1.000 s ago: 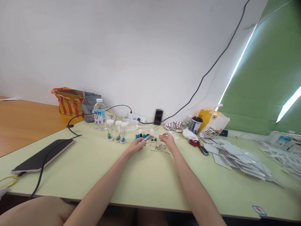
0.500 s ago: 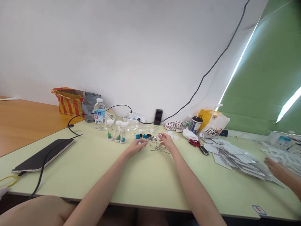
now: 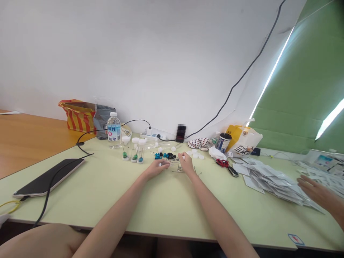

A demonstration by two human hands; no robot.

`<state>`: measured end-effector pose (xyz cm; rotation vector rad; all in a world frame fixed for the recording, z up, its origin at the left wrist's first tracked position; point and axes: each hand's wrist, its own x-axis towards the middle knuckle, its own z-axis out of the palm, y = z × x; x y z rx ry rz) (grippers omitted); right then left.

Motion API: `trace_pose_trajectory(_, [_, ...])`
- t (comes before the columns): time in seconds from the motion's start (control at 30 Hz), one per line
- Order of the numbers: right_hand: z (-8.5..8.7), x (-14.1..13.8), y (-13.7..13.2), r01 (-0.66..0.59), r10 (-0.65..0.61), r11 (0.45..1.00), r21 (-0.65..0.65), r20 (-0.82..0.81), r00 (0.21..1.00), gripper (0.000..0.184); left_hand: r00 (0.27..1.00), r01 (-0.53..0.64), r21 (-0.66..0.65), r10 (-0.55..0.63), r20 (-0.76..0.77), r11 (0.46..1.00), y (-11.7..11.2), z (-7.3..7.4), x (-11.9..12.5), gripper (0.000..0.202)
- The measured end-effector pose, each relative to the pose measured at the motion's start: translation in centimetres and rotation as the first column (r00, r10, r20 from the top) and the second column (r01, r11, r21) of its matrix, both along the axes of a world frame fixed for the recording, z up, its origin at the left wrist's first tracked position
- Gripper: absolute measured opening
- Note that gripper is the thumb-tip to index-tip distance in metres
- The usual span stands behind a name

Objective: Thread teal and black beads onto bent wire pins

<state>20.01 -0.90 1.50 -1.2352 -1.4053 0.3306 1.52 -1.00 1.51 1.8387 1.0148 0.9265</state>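
Observation:
My left hand (image 3: 157,168) is closed round a clear tube, whose white end (image 3: 160,164) shows by the thumb; most of the tube is hidden or hard to see. Just to its right, my right hand (image 3: 187,165) pinches a small white cap (image 3: 184,157). Thin metal sticks (image 3: 177,171) lie on the table under and beside the right hand. Behind the hands is a cluster of blue and black beads (image 3: 168,155). Three capped clear tubes (image 3: 135,152) stand upright to the left, with green or blue beads inside at the bottom.
Loose white caps (image 3: 195,154) lie beyond my right hand. A water bottle (image 3: 114,132) and a tablet-like device (image 3: 49,177) with cables are left. Red-handled scissors (image 3: 222,163), a lidded cup (image 3: 224,142) and a paper pile (image 3: 271,179) are right. Another person's hand (image 3: 314,190) reaches in there.
My right hand has turned and drawn slightly left and down, its fingers now closer together. My left hand stays nearly in place. The other person's hand has moved a little left.

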Motion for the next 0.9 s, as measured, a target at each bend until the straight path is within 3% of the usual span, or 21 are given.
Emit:
trace_pose_trajectory(0.27, [-0.4,-0.3,0.1,0.145,-0.141,0.986,-0.080,0.059,0.988,0.024,0.999,0.029,0.021,-0.029,-0.023,0.999,0.0,-0.1,0.0,0.040])
trace_pose_trajectory(0.6, [-0.8,-0.1,0.4,0.140,-0.119,0.982,-0.128,0.163,0.979,0.020,0.995,0.048,0.064,-0.042,-0.088,0.997,0.5,-0.4,-0.2,0.038])
trace_pose_trajectory(0.73, [-1.1,-0.2,0.5,0.023,-0.016,0.984,-0.175,0.039,0.999,0.022,0.994,0.046,0.074,-0.038,-0.107,0.996,0.7,-0.6,-0.4,0.036])
trace_pose_trajectory(0.9, [-1.1,-0.5,0.4,-0.210,0.158,0.940,-0.271,-0.200,0.967,0.024,0.993,0.049,0.065,-0.041,-0.113,0.997,0.8,-0.7,-0.5,0.035])
